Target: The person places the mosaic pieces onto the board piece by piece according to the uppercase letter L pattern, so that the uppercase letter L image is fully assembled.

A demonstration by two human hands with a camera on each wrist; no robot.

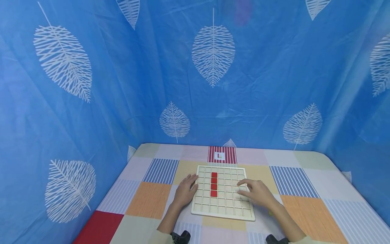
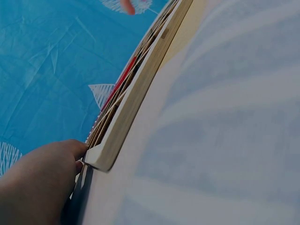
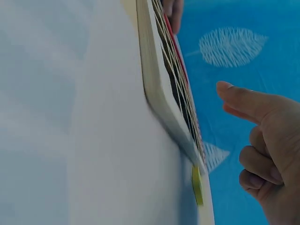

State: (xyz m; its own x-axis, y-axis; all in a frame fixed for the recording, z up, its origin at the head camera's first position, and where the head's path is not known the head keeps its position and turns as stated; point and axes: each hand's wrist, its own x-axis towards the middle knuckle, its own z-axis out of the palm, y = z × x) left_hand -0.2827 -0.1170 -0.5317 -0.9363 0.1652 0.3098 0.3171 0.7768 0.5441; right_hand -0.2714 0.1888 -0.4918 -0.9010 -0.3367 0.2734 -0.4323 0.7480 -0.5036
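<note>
A pale square grid board (image 1: 221, 215) with raised lines lies on the cloth. Red squares (image 1: 214, 187) form a straight column inside its cells, left of the middle. My left hand (image 1: 184, 190) rests against the board's left edge, its fingertips touching the rim; the left wrist view shows this hand (image 2: 44, 180) at the rim too. Over the board's right side hovers my right hand (image 1: 259, 194), thumb and index finger stretched forward with a gap between them. In the right wrist view this hand (image 3: 276, 136) has its other fingers curled, and nothing shows in its grasp.
Behind the board lies a small white card (image 1: 219, 156) with a grid picture. A yellow-green piece (image 3: 198, 185) sits on the cloth beside the board's right edge, mostly hidden by my right arm in the head view. Blue leaf-patterned curtains (image 1: 213, 115) enclose the patchwork-covered table (image 1: 152, 200).
</note>
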